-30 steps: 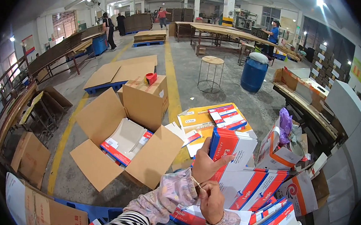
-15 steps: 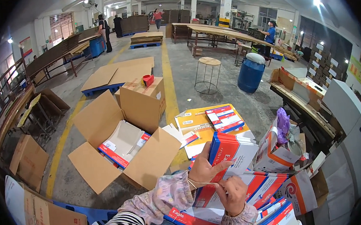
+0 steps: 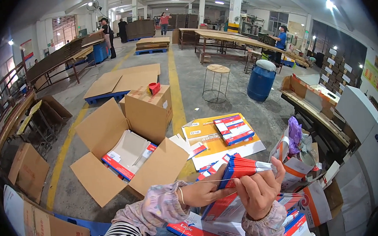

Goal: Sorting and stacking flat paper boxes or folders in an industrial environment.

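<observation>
A thick stack of flat red, blue and white printed cartons (image 3: 241, 168) is gripped in my left hand (image 3: 201, 193), its edges fanned upward. My right hand (image 3: 259, 193) is at the near side of that stack, thumb and fingertips pinched. A thin pale rubber band (image 3: 208, 180) stretches from by my left wrist to those fingertips. Another pale band (image 3: 181, 195) circles the left wrist. Below my hands lie more stacks of similar cartons (image 3: 201, 229), partly hidden by my hands and sleeves.
An open cardboard box (image 3: 155, 175) with similar cartons inside stands ahead left. Behind it a closed box (image 3: 153, 105) bears a red tape dispenser (image 3: 154, 88). A yellow sheet (image 3: 197, 137) carries another carton stack (image 3: 233, 130). A stool (image 3: 217, 68) and blue barrel (image 3: 261, 83) stand beyond.
The stack has tilted and come lower, its edges now facing up. My right hand has moved right and up, drawing the band out from my left wrist to the stack.
</observation>
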Available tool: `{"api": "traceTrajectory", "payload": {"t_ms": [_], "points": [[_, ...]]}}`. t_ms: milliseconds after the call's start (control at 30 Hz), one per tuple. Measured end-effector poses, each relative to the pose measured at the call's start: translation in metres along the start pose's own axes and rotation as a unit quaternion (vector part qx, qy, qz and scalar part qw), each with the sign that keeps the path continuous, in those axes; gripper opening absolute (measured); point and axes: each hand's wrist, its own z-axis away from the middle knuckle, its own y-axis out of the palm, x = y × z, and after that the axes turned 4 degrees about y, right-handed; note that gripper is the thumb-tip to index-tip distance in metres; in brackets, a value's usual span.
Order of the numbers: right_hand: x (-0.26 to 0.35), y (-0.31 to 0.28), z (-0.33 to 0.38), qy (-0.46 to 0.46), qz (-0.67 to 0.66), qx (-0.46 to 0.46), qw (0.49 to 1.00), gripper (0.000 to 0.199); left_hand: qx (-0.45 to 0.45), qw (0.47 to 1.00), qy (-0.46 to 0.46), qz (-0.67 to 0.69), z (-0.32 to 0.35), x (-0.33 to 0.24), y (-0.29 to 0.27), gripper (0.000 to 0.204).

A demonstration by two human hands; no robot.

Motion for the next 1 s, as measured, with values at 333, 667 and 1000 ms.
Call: {"api": "traceTrajectory", "payload": {"t_ms": [333,667,1000], "points": [[0.001,-0.014,-0.023,-0.026,-0.066,0.067,0.995,0.015,-0.002,0.993,0.058,-0.102,-0.024,-0.061,-0.026,0.067],[-0.009,-0.018,-0.025,0.071,-0.164,0.018,0.984,0.011,0.096,0.962,0.117,-0.228,-0.035,-0.076,-0.037,0.043],[-0.02,-0.024,-0.022,0.226,-0.288,0.047,0.929,0.007,0.006,0.928,0.261,-0.266,-0.035,-0.055,-0.032,0.026]]}}
